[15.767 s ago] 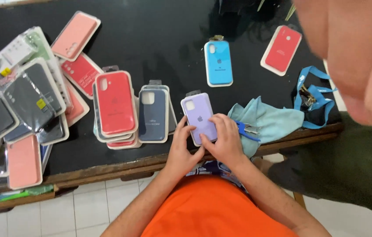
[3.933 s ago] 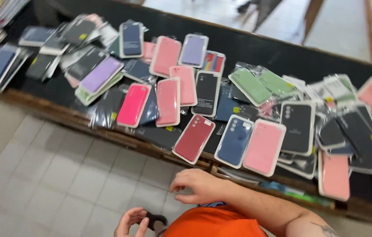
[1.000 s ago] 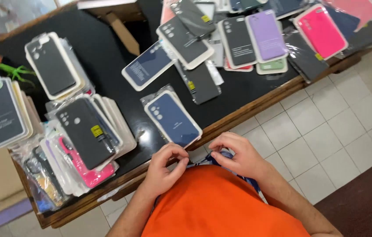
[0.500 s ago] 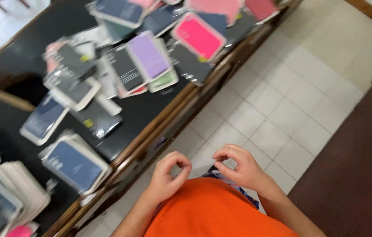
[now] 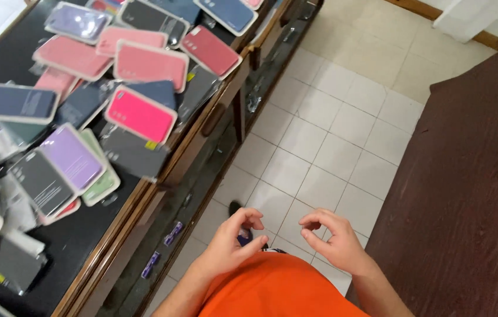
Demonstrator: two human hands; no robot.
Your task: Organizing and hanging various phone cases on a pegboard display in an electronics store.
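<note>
Hands: both are raised in front of an orange shirt, over the tiled floor, wrists bent inward so the fingertips face each other across a small gap.
Left hand: fingers curled, thumb and forefinger pinched together near the tips; the grip is closed, and whether something tiny sits in it cannot be told.
Right hand: thumb and forefinger curved into a loose ring, other fingers folded under; nothing visible is held, grip half closed on air.
Nearest things: the phone cases lie well apart from both hands, up and to the left on the worktop; its wooden edge runs diagonally between them and the hands.
Phone cases: a hot-pink case lies near the worktop's edge, a lilac case further left over a pale green one, a dark grey case beside it, a navy case toward the far side, and a dark red case near the top.
Packaging: most cases sit in clear glossy sleeves with white rims, overlapping in loose heaps.
Worktop: black, matt top with a brown wooden frame; a glass-fronted shelf below the edge.
Floor: pale square tiles with dark grout lines, smooth.
Right side: a dark brown, grained wooden surface rises beside the right forearm.
</note>
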